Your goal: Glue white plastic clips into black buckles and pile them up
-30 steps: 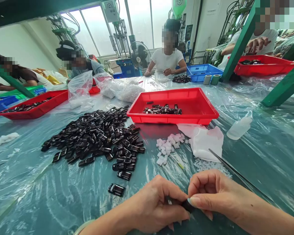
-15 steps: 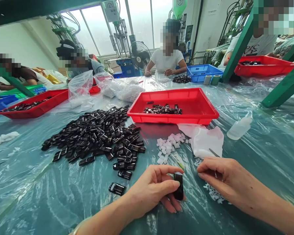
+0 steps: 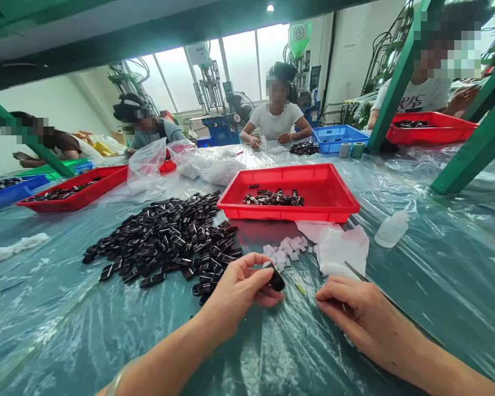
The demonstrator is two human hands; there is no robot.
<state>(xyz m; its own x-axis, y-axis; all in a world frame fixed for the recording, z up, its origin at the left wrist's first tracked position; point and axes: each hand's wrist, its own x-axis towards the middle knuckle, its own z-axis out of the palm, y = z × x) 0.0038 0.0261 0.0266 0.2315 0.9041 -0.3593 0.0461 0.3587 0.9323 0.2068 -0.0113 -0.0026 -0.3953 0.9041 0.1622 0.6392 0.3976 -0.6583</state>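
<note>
My left hand [image 3: 244, 289] pinches a small glossy black plastic piece [image 3: 276, 279] between thumb and fingers, tilted above the table. My right hand [image 3: 361, 313] is closed, thumb and fingertips pressed together; what they hold, if anything, is too small to make out. Under that hand a thin dark pointed tool [image 3: 355, 271] lies partly hidden, its tip on a white packet [image 3: 342, 250]. Just beyond my left hand are small white square pads [image 3: 286, 250] and a thin tool with a yellow-green end [image 3: 299, 288]. Left of it spreads a heap of similar black pieces [image 3: 160, 236].
A red tray [image 3: 334, 212] with some black pieces stands ahead. A translucent bottle [image 3: 391, 228] lies at right. Green posts [image 3: 474, 146] rise on the right. Clear plastic sheet covers the table [image 3: 86, 330]. Several co-workers sit across and beside it, near other trays.
My left hand has moved left and away from me, tilting the black piece. My right hand has shifted slightly left, still pinched. The camera view has tilted up a little.
</note>
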